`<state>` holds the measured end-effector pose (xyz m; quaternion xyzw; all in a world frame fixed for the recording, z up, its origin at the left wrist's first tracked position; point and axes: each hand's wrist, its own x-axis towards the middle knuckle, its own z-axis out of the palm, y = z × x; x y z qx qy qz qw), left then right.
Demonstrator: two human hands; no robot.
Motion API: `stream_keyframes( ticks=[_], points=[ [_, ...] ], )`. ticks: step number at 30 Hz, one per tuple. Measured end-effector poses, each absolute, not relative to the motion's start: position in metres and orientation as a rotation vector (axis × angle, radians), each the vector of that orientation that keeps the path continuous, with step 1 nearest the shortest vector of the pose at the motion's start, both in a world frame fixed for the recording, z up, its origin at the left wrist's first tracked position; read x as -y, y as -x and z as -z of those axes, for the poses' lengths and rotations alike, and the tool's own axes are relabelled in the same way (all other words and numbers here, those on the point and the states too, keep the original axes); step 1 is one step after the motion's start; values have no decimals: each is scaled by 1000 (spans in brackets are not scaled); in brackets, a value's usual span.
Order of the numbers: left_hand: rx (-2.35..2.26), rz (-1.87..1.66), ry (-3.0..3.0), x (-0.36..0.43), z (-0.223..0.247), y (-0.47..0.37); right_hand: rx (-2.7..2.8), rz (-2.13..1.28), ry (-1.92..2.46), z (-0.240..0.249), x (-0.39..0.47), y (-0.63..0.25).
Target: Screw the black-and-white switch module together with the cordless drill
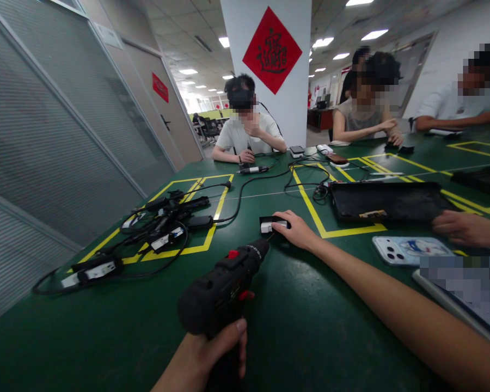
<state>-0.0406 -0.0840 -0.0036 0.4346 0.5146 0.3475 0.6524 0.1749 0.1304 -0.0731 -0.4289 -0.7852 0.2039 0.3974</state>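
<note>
My left grip [212, 348] clasps the drill [222, 286]; ahead of it, my right grip [296, 231] holds a black-and-white part [266, 226]. Likely screwdriving; next calls for squaring the bit [270, 236].

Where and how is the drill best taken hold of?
Probably by the handle, from the near side, behind the body. The drill points its chuck away from the wearer, and the handle drops below the body, leaving a shape to wrap. The left hand grips there, thumb on the right side.
</note>
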Motion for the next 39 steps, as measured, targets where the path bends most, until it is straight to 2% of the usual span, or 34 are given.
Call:
stream_keyframes(
  ticks=[16,39],
  points=[
    [-1169,-860,-956,83,9,39,1996,-512,1069,72,-131,-176],
    [-1214,-789,-1016,87,-1,40,1982,-514,1072,72,-129,-175]
  ],
)
